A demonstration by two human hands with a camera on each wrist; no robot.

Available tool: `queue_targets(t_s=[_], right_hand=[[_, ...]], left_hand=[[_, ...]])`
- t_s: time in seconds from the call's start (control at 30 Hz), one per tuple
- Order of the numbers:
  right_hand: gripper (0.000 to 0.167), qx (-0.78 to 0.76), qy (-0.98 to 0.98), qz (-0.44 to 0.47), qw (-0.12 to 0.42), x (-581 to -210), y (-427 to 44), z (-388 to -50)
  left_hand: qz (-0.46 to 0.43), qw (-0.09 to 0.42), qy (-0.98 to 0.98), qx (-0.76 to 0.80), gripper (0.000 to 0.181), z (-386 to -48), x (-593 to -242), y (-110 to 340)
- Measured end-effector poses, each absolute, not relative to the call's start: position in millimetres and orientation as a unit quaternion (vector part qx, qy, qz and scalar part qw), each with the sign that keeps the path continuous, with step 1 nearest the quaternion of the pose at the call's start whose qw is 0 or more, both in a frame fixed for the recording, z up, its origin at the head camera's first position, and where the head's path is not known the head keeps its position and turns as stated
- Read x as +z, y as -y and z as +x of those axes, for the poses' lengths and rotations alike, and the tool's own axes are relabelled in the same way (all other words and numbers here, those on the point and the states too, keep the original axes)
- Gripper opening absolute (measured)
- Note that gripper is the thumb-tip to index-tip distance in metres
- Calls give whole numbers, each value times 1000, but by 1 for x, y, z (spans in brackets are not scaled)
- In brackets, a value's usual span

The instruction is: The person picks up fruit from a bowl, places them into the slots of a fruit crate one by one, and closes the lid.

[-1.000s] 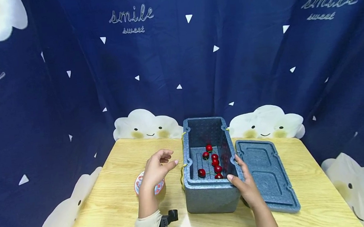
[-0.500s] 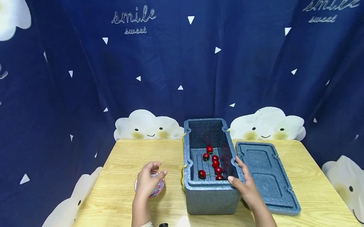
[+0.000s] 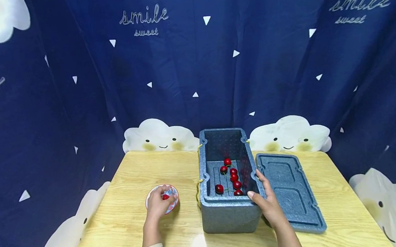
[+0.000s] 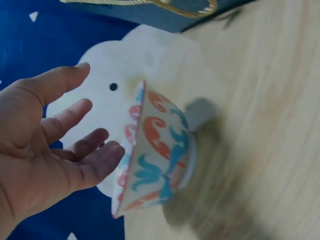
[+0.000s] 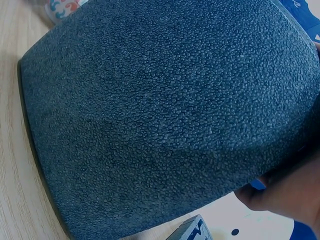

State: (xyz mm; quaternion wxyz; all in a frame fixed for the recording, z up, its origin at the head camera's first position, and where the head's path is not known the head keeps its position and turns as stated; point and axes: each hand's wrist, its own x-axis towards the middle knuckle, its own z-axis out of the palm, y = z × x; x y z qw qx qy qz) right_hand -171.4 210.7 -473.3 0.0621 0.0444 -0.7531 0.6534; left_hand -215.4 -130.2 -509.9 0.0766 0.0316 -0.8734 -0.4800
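Note:
Over the patterned bowl [image 3: 174,193] [image 4: 160,155] is the left hand [image 3: 157,206] [image 4: 55,145], its fingers bent loosely and its thumb apart from them. A red cherry [image 3: 165,197] shows between thumb and fingers in the head view; the left wrist view shows no cherry. The right hand [image 3: 271,207] [image 5: 290,195] grips the near right corner of the grey-blue box [image 3: 230,218] [image 5: 150,120], thumb on the rim and fingers along the outer side. Several red cherries [image 3: 219,189] lie on the box floor.
Flat on the table [image 3: 121,211], right of the box, lies its grey-blue lid [image 3: 291,199] [image 5: 192,230]. Yellow rope [image 3: 198,193] hangs on the box's left side. A dark blue curtain [image 3: 179,63] with clouds stands behind the table.
The left hand has moved from beside the box, leftward and down to the bowl, where a cherry now shows. The right hand has kept its grip on the box.

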Motion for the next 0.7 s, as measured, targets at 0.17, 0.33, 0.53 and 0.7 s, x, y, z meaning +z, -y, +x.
queue_targets(t_s=[0.17, 0.33, 0.53, 0.7], right_hand=[[73, 655, 752, 45, 62, -473, -211, -172], [73, 657, 750, 43, 61, -472, -210, -171], [72, 662, 746, 41, 59, -471, -210, -170], [72, 663, 745, 41, 57, -471, -210, -170]], left_hand=[[51, 78, 878, -470, 46, -219, -520, 134], [58, 57, 880, -468, 45, -222, -531, 136], [59, 46, 876, -476, 45, -227, -539, 136], [63, 35, 884, -461, 46, -231, -538, 135]])
